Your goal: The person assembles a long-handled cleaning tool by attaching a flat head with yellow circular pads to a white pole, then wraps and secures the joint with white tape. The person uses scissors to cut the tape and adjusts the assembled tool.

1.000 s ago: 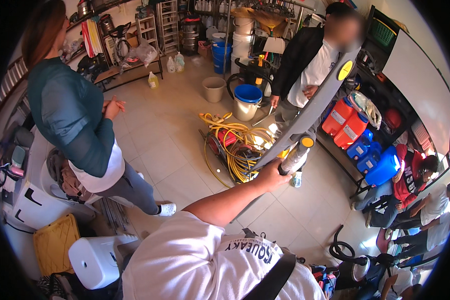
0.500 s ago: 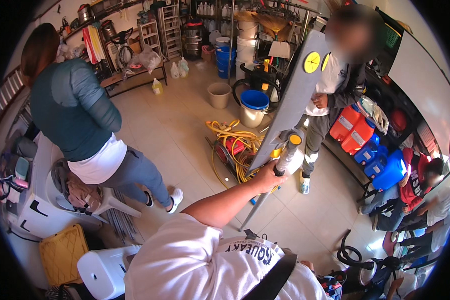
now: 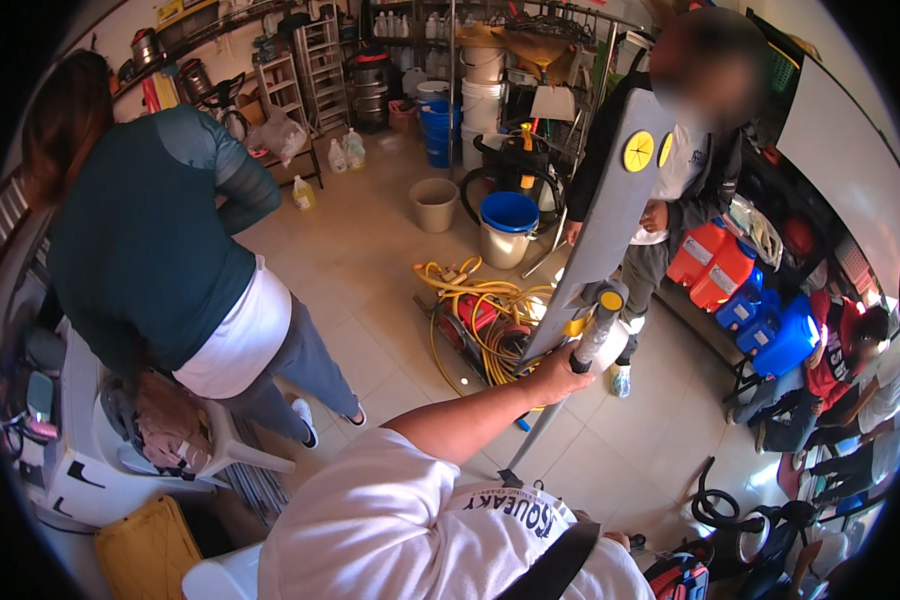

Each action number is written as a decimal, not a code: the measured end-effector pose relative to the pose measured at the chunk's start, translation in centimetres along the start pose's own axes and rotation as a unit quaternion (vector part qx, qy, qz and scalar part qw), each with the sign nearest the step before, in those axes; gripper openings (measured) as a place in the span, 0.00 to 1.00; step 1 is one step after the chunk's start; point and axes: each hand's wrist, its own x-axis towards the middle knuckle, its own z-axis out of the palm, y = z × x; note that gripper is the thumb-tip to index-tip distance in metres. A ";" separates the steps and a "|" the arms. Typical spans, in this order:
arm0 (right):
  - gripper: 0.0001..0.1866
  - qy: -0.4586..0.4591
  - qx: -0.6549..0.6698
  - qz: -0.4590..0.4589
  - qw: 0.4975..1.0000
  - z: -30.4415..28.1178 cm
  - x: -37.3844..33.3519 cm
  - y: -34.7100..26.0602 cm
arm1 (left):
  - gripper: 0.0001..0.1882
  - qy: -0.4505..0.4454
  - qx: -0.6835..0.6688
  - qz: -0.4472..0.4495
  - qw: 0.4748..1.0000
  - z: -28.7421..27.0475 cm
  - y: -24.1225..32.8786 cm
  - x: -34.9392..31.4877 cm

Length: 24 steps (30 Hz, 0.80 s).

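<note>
My left arm reaches forward, and my left hand (image 3: pixel 560 380) is closed around a handle (image 3: pixel 596 338) wrapped in clear plastic, near its black lower end. Beside the handle rises a long grey panel (image 3: pixel 602 215) with round yellow discs, tilted to the right at its top; what kind of device it is, I cannot tell. A thin grey pole (image 3: pixel 538 438) slants down from it toward the floor. Just behind stands a person in a dark jacket (image 3: pixel 712 195). At my shirt's right edge a sliver of skin, perhaps my right hand (image 3: pixel 620 540), shows without clear fingers.
A coiled yellow hose (image 3: pixel 485 305) lies beyond the panel, near a blue-topped bucket (image 3: pixel 505 245) and a beige bin (image 3: pixel 434 205). On the left a person in a green top (image 3: pixel 160 240) bends over a white chair (image 3: pixel 245 450). Red and blue jerrycans (image 3: pixel 715 262) line the right bench.
The person on the left has leaned forward, an arm lowered to the chair. The panel and my left hand sit slightly farther right in view. My grip on the handle stays.
</note>
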 end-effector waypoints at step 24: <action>0.11 -0.015 0.525 0.328 0.785 -5.1 0.5 -10.3 | 0.13 0.051 0.021 -0.022 0.998 -3.6 -1.1 3.2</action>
